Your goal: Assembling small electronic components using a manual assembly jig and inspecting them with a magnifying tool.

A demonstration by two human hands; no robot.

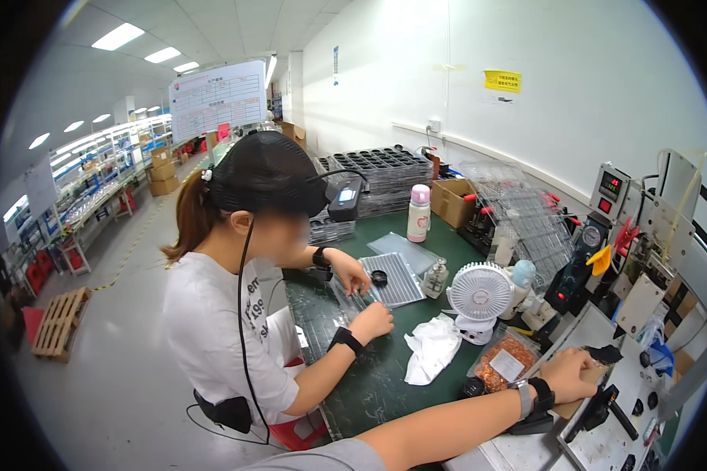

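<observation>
My left hand (569,375) reaches in from the lower edge, a watch and a black band on its wrist. Its fingers are curled down beside a small black piece (605,355), above a tan cardboard-like edge (569,407). What they grip is hidden. Just left of it lies a clear bag of copper-coloured small parts (504,361) with a white label. Close by on the right, a black handled tool (602,410) rests on a light metal plate (597,451) among several small black round parts. My right hand is out of view.
A co-worker (236,314) sits at the green table (373,392), both hands over clear plastic bags. A white fan (481,294), white cloth (432,351), glass bottle (435,279) and pink-capped flask (419,213) stand or lie there. Stacked black trays (385,177) are behind; a machine (644,306) rises right.
</observation>
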